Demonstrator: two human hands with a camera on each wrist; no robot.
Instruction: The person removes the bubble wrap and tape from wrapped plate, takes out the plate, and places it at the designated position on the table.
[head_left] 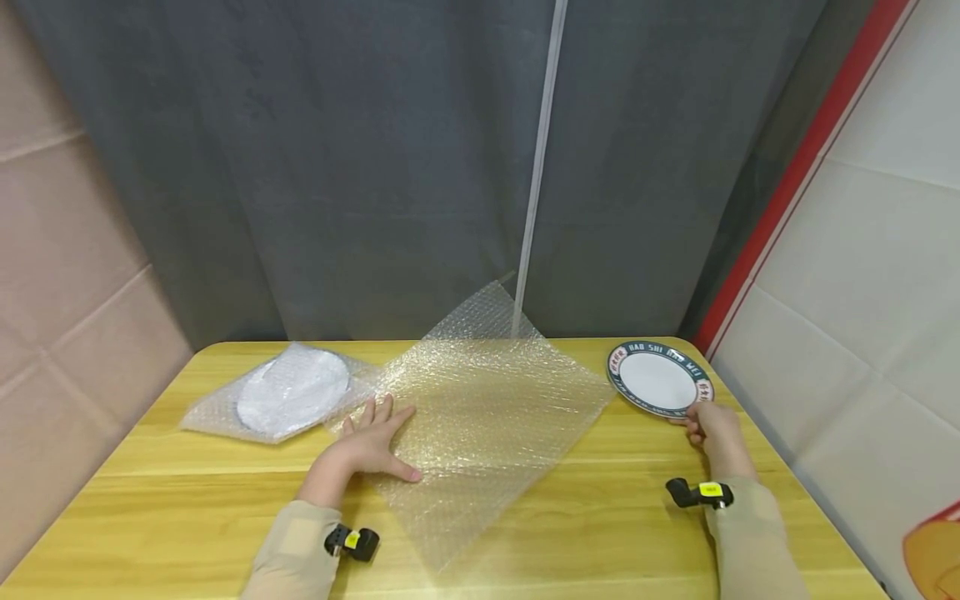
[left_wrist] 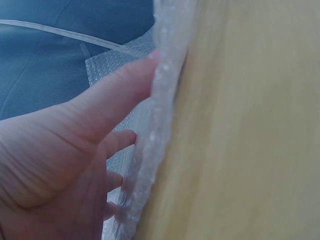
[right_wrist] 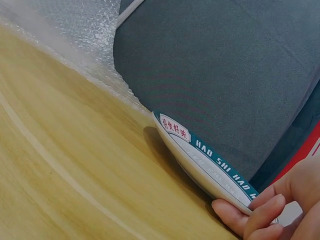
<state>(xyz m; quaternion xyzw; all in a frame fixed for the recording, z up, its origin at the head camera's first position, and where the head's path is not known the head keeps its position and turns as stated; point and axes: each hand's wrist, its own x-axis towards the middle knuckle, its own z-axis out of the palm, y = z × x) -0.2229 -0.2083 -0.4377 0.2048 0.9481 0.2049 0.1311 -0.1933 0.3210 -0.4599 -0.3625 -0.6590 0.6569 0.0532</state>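
A sheet of clear bubble wrap (head_left: pixel 495 417) lies spread cornerwise across the middle of the table, its far corner reaching past the back edge. My left hand (head_left: pixel 369 446) rests on the sheet's left side with fingers spread. At the right, my right hand (head_left: pixel 712 425) pinches the near rim of a white plate (head_left: pixel 656 379) with a dark green lettered border. In the right wrist view the plate (right_wrist: pixel 200 155) is seen nearly edge-on, thumb above the rim and fingers beneath it. Whether the plate's far side touches the table is unclear.
A round white item in bubble wrap (head_left: pixel 288 393) lies on the left of the wooden table (head_left: pixel 600 533), close to the sheet. Behind the table hangs a grey curtain (head_left: pixel 375 167). Light-coloured walls (head_left: pixel 862 317) stand at both sides.
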